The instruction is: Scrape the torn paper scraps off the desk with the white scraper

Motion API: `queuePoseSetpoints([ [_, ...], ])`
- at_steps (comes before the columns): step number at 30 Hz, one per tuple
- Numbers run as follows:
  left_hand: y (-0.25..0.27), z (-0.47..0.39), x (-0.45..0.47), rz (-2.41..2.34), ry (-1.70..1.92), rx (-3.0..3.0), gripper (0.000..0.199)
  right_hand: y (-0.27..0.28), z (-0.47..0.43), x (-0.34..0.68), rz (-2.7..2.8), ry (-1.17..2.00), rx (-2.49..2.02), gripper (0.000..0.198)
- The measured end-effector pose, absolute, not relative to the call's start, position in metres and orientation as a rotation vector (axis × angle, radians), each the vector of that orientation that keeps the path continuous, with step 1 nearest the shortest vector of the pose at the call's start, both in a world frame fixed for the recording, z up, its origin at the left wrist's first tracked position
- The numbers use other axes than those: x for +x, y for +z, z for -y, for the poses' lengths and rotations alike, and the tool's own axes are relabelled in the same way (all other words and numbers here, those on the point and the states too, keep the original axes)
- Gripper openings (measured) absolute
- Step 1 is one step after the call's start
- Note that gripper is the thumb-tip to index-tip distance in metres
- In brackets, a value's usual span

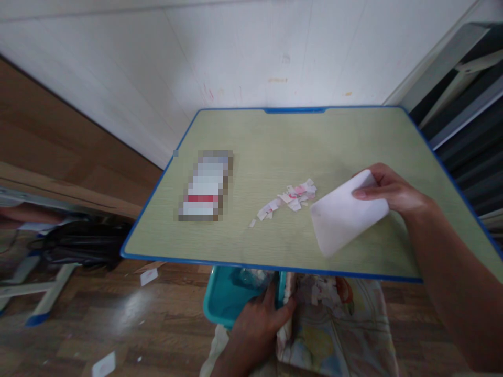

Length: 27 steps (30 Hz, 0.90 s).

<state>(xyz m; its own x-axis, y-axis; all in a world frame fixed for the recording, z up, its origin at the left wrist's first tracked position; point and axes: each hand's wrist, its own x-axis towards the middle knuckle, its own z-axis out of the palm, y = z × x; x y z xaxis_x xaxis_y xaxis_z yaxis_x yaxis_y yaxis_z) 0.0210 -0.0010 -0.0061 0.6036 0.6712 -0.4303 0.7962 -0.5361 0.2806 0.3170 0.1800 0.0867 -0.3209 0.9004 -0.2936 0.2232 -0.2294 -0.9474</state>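
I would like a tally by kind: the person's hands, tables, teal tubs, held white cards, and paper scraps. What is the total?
Left hand and right hand: 2
Table: 1
Teal tub: 1
White card, held: 1
Paper scraps: overlapping, not countable
Total: 5, without scraps

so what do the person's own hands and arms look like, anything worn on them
Both the left hand and right hand are bare, without gloves. The right forearm shows no sleeve, and no watch or bracelet is visible.
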Motion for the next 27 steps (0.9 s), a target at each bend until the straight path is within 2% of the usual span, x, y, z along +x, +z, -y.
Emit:
queuePoseSetpoints([
  [8, -0.0068, 0.0008, 0.0207, -1.152, -0.348, 2.386, 0.067, 0.0898, -0.184, 0.3196, 1.222, 1.147, -1.337, 0.007],
  [27, -0.0078, 0.0013, 0.0201, -1.16, -0.345, 2.369, 0.069, 0.083, -0.186, 0.3128, 1.362, 1.18, -1.39, 0.014],
])
